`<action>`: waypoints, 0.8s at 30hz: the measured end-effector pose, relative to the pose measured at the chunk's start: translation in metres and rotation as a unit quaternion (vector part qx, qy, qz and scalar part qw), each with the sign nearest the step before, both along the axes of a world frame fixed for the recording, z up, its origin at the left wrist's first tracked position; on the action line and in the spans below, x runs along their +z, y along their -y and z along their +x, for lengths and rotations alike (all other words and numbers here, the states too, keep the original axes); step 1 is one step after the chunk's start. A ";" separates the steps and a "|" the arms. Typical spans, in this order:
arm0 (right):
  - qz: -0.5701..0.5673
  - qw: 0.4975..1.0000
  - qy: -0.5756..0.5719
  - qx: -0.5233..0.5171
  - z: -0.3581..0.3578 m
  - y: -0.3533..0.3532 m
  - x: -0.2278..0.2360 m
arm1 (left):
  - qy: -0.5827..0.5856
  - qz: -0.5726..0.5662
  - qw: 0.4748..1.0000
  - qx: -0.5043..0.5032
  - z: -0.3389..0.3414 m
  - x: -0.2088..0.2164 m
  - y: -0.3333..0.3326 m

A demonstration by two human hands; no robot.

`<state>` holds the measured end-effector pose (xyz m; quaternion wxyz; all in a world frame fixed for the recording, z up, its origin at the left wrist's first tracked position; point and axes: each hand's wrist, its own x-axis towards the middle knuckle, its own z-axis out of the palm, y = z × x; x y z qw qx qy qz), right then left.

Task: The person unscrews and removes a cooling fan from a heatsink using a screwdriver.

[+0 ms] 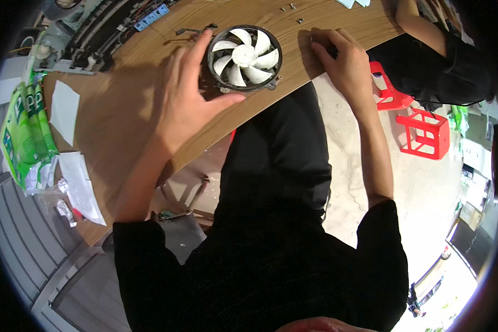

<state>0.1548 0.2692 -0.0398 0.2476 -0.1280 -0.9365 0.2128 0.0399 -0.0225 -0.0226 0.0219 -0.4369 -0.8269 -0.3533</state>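
Note:
A round cooling fan (pixel 244 56) with white blades and a black frame lies on the wooden table in front of me. My left hand (pixel 185 97) is spread around its left side, index fingertip by the upper left rim and thumb along the near edge. A gap shows between palm and frame. A short black cable with a connector (pixel 196 30) sticks out behind the index fingertip. To the right of the fan, my right hand (pixel 344 63) rests at the table edge with curled fingers. Whatever its fingertips pinch is too small to make out.
Several small screws (pixel 300 21) lie beyond the fan. Machine parts (pixel 88 41) stand at the far left, near green packets (pixel 30 130) and white paper (pixel 82 182). Another person's arm (pixel 420 25) is at far right; red stools (pixel 426 134) stand on the floor below.

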 end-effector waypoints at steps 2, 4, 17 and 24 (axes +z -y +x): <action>0.007 1.000 0.019 -0.011 -0.001 0.001 0.002 | 0.017 0.032 0.999 -0.021 -0.005 -0.004 0.000; 0.008 0.999 0.027 -0.022 0.000 0.005 0.002 | 0.064 0.093 0.991 -0.067 -0.011 -0.008 0.001; 0.114 0.992 0.030 -0.055 -0.004 0.025 -0.001 | 0.200 0.141 0.958 -0.148 -0.031 -0.025 -0.005; 0.079 0.993 -0.030 -0.085 0.004 0.030 -0.006 | 0.183 0.152 0.961 -0.143 -0.029 -0.023 -0.005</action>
